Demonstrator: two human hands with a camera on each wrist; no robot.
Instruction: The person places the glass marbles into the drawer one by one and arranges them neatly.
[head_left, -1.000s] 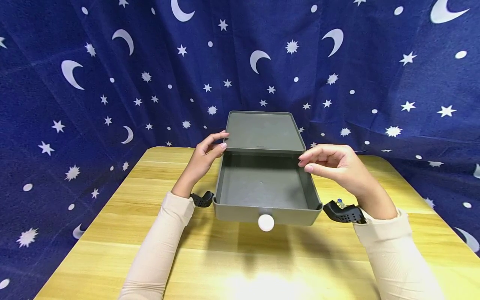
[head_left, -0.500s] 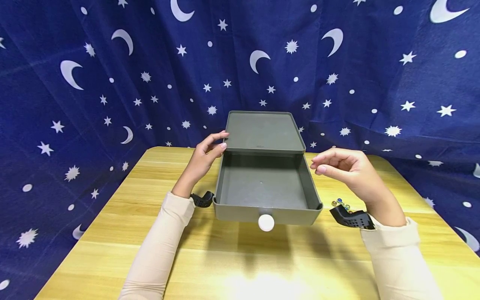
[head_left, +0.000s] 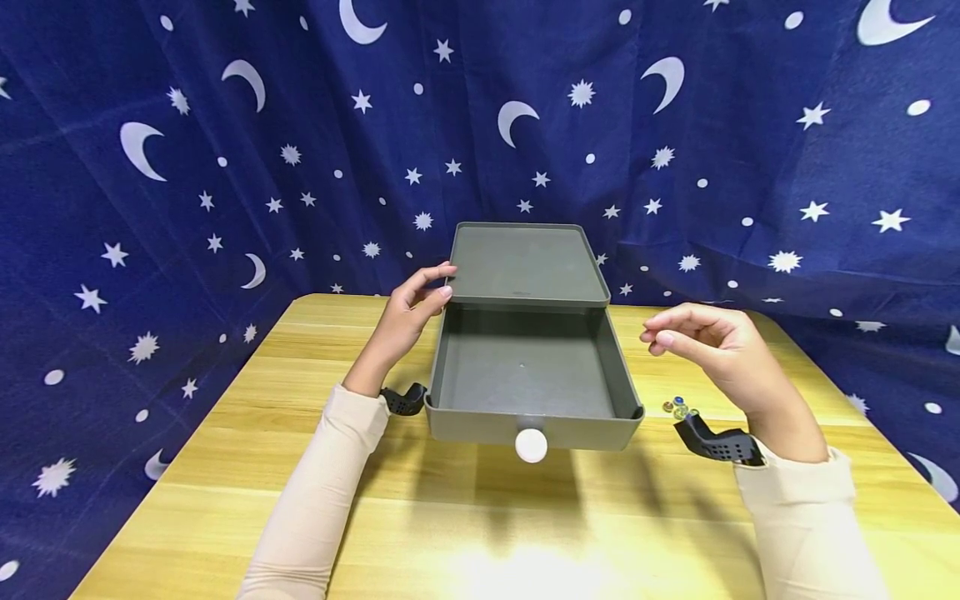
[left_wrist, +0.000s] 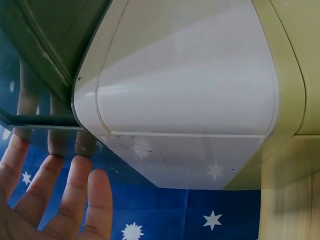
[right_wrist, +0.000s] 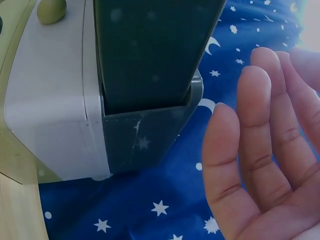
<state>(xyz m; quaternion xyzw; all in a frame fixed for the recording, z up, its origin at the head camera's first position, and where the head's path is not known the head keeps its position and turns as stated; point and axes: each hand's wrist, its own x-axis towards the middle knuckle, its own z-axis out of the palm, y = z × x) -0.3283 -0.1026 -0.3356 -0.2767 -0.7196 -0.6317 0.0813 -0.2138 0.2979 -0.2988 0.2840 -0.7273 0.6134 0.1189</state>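
A small drawer cabinet with a grey tray-like top stands on the table. Its grey top drawer is pulled far out, with nothing in it, and has a white knob. My left hand has its fingertips at the left edge of the cabinet top. Straight fingers lie along the dark green side in the left wrist view. To the right of the drawer hovers my right hand, fingers loosely bent and holding nothing visible. Several glass marbles lie near the right wrist, partly behind its black camera mount.
Below the grey drawer, the wrist views show a white section and a yellow-green one. The wooden table reaches back to a dark blue curtain with moons and stars.
My right hand has moved away from the drawer's right rim, rightward and slightly nearer, uncovering more of the marbles. The left hand and the drawer have stayed in place.
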